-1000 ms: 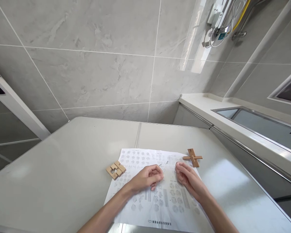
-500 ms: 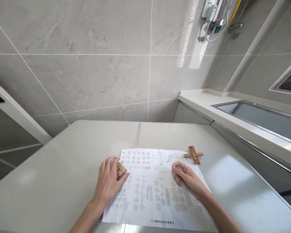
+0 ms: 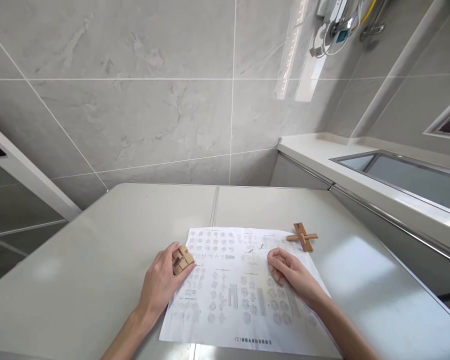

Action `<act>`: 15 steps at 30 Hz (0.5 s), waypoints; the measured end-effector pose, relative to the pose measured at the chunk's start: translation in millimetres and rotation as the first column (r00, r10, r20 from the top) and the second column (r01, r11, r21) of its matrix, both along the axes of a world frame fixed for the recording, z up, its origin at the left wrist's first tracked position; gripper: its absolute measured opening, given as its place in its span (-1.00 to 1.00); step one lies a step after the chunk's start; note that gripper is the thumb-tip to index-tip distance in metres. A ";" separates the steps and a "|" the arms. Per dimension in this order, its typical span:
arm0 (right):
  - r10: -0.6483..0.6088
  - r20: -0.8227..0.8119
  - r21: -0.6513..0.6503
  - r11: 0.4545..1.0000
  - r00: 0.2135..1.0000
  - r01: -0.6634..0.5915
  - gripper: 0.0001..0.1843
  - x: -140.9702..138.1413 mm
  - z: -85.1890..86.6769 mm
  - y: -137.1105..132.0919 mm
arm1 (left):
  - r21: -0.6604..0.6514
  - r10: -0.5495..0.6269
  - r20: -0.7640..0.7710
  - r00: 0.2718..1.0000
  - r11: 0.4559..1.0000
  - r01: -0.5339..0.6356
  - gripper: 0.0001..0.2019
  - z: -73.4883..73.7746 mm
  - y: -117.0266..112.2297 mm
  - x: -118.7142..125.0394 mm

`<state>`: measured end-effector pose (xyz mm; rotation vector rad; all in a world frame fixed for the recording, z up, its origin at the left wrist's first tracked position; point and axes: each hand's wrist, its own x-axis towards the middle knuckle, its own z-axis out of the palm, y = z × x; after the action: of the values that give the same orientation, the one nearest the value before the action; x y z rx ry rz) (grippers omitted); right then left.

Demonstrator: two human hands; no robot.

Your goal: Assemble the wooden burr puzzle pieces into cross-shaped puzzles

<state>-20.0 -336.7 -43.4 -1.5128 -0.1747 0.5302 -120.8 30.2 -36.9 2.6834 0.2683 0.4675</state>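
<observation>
My left hand (image 3: 160,280) is at the left edge of a printed paper sheet (image 3: 243,320), its thumb and fingers around a wooden interlocking block puzzle (image 3: 182,260). The puzzle is light brown, with square-cut pieces and a dark gap in the side facing me. My right hand (image 3: 288,270) rests on the right part of the sheet, fingers loosely curled together, with nothing visible in them. Beyond it, at the sheet's upper right corner, lies a cross-shaped assembly of brown wooden pieces (image 3: 303,237) with a small dark mark on one piece.
The sheet lies on a white table (image 3: 97,260) with a seam down its middle. A grey tiled wall (image 3: 135,125) stands behind. On the right is a white counter (image 3: 303,150) with a sink (image 3: 408,175); a white-framed door (image 3: 33,175) is on the left.
My left hand has shifted slightly left and turned the puzzle, so more of its face shows. My right hand keeps its pose on the sheet. The view has shifted a little.
</observation>
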 end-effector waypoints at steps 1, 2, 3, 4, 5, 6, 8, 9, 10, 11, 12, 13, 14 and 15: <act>-0.002 -0.002 -0.002 1.000 1.000 0.002 -0.46 0.1 0.0 0.2 | -0.010 -0.023 0.012 1.000 1.000 0.023 -0.40 1.8 -0.1 1.4; -0.004 -0.004 -0.006 1.000 1.000 0.004 -0.46 0.4 0.3 0.4 | -0.021 -0.054 0.026 0.998 0.998 0.054 -0.40 4.1 -1.7 3.6; -0.004 -0.007 -0.012 1.000 1.000 0.004 -0.45 0.8 1.2 0.7 | -0.035 -0.091 0.039 0.995 0.995 0.093 -0.40 6.8 -5.0 6.8; -0.002 -0.009 -0.020 1.000 1.000 0.002 -0.45 1.3 2.6 1.0 | -0.053 -0.138 0.046 0.989 0.989 0.141 -0.40 9.9 -10.2 11.0; 0.002 -0.011 -0.029 1.000 1.000 -0.002 -0.44 2.1 4.5 1.3 | -0.076 -0.189 0.057 0.980 0.978 0.193 -0.40 13.0 -17.3 16.3; 0.010 -0.011 -0.040 0.999 1.000 -0.010 -0.44 3.0 6.8 1.7 | -0.103 -0.241 0.057 0.969 0.964 0.246 -0.40 15.9 -26.1 22.6; 0.038 -0.004 -0.066 0.997 0.999 -0.038 -0.44 6.0 11.5 2.3 | -0.171 -0.340 0.046 0.939 0.924 0.343 -0.37 20.1 -47.1 37.9; 0.054 0.004 -0.081 0.995 0.999 -0.053 -0.44 8.2 13.2 2.6 | -0.214 -0.385 0.028 0.922 0.899 0.382 -0.35 20.9 -58.4 46.2; 0.069 0.015 -0.096 0.993 0.998 -0.067 -0.44 10.9 14.2 2.8 | -0.256 -0.428 0.016 0.904 0.872 0.417 -0.34 20.8 -69.4 54.6; 0.081 0.028 -0.113 0.991 0.996 -0.078 -0.43 14.2 14.3 2.9 | -0.293 -0.470 0.010 0.883 0.842 0.452 -0.33 19.7 -79.8 62.8; 0.091 0.044 -0.129 0.988 0.995 -0.084 -0.43 17.9 13.4 3.1 | -0.325 -0.509 0.004 0.860 0.813 0.483 -0.33 17.7 -89.3 70.3; 0.097 0.064 -0.146 0.986 0.993 -0.086 -0.43 22.0 11.9 3.2 | -0.348 -0.548 0.000 0.836 0.784 0.514 -0.34 14.9 -97.5 77.0; 0.101 0.087 -0.161 0.983 0.991 -0.086 -0.43 26.3 10.0 3.3 | -0.358 -0.573 0.000 0.820 0.766 0.535 -0.34 11.8 -104.4 82.6; 0.104 0.110 -0.177 0.981 0.988 -0.084 -0.44 30.4 7.9 3.6 | -0.365 -0.593 -0.001 0.805 0.750 0.552 -0.33 8.5 -110.1 87.2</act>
<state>10.4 -333.1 -35.5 -1.7130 -0.3008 0.5416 -33.7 -79.9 -28.4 2.2750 -0.4138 0.0544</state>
